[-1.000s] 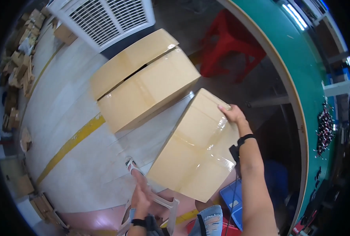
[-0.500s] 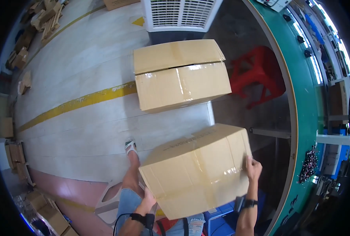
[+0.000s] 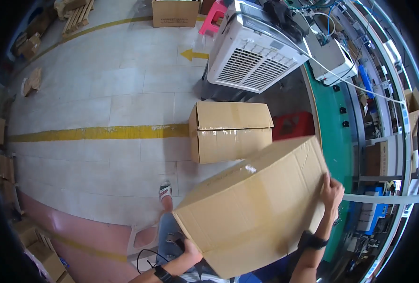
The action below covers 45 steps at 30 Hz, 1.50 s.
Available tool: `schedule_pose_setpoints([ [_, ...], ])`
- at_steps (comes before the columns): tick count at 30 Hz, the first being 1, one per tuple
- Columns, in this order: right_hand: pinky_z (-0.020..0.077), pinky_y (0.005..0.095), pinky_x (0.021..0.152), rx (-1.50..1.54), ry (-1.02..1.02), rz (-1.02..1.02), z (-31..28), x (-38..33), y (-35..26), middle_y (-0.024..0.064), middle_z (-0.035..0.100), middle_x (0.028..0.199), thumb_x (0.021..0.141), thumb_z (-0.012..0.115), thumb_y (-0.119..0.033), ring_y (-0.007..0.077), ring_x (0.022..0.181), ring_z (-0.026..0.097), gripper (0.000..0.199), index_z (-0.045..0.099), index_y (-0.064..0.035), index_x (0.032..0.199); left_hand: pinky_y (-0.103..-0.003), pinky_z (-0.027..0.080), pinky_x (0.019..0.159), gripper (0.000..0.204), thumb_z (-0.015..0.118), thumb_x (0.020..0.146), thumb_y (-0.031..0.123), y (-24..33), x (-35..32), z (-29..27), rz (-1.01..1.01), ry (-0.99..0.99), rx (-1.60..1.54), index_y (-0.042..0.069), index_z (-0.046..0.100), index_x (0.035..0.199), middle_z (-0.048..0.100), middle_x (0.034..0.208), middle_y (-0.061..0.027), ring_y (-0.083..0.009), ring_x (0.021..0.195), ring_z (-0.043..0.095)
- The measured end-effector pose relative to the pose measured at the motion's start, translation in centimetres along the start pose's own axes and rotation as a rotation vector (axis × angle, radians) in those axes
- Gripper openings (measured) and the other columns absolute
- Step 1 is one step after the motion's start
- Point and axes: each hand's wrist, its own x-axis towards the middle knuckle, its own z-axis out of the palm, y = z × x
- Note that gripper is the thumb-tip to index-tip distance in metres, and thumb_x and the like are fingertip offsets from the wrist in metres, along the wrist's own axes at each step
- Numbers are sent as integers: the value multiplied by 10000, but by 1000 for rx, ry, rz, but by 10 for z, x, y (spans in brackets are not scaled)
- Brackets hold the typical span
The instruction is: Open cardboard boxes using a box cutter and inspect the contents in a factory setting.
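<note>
A large closed cardboard box (image 3: 254,207), contents hidden, is held tilted between both hands: the right hand (image 3: 331,192) wraps its far edge, fingers curled; the left hand (image 3: 189,249) props the near lower corner. Beyond the right fingers stands a second taped box (image 3: 230,132), then a white cooler fan (image 3: 256,49).

Pale tiled floor (image 3: 101,94) with a yellow line (image 3: 96,133) across it and a yellow arrow (image 3: 194,54) farther back. A second closed cardboard box (image 3: 230,132) sits on the floor by a white air cooler (image 3: 254,59). Red stool (image 3: 294,125) beside it, pink stool (image 3: 214,14) behind. Green conveyor (image 3: 334,137) curves along the right. Flattened cartons (image 3: 30,82) and wooden pallets (image 3: 77,14) line the left edge. Even daylight.
</note>
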Motion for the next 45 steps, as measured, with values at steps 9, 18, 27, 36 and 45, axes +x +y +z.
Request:
schedule_pose_setpoints([
  [9, 338, 336, 452, 259, -5, -410, 23, 193, -129, 153, 380, 482, 826, 577, -452, 165, 445, 379, 520, 560, 31, 633, -442, 234, 1050, 542, 332, 906, 447, -62, 28, 129, 89, -169, -548, 109, 350, 1329, 374, 1366, -71, -246, 1257, 337],
  [18, 462, 415, 634, 324, -275, -756, 158, 318, -251, 222, 588, 632, 777, 517, -607, 388, 666, 593, 627, 646, 1, 687, -441, 268, 992, 501, 339, 873, 473, -126, 65, 275, 127, -87, -801, 170, 422, 1263, 436, 1299, -19, -217, 1203, 372],
  [27, 469, 418, 641, 387, -248, -899, 179, 302, -275, 226, 595, 660, 799, 512, -568, 395, 668, 590, 597, 641, 11, 733, -506, 184, 1050, 513, 290, 885, 497, -163, 80, 289, 75, -117, -919, 207, 387, 1298, 367, 1358, -15, -247, 1279, 294],
  [36, 347, 421, 933, 495, -192, -1115, 186, 321, -237, 198, 518, 1141, 832, 560, -358, 353, 1080, 470, 518, 465, -15, 1210, -278, 392, 883, 337, 452, 912, 184, -101, 95, 165, 670, 710, 338, -10, 465, 1187, 542, 1096, -87, -185, 1022, 513],
  [45, 274, 354, 1033, 968, -707, -157, 219, 234, -17, 202, 343, 1366, 850, 567, -388, 275, 1251, 347, 696, 317, 68, 1312, -315, 259, 1025, 707, 251, 903, 578, 82, 99, 241, 524, 203, 703, 38, 319, 1354, 378, 1364, -97, -217, 1259, 336],
])
